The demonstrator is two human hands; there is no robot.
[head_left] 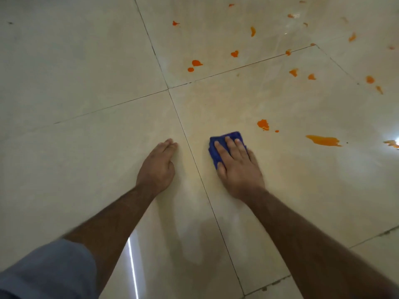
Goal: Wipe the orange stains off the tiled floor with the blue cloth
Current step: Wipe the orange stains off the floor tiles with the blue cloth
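Observation:
My right hand (237,167) presses flat on a folded blue cloth (213,151) lying on the cream tiled floor (108,147); the fingers lie straight on top of it. Most of the cloth is hidden under the hand. My left hand (158,167) rests flat on the bare tile to the left, just across a grout line. The nearest orange stains are a blob (263,124) just beyond the cloth to the right and a long smear (323,140) further right. Several smaller orange stains (196,63) dot the tiles further away.
Dark grout lines cross ahead of my hands (168,90). A pale wet sheen covers the tile around and behind my arms. A grey-blue trouser leg (43,272) fills the lower left corner. Bright light glare sits at the right edge (395,141).

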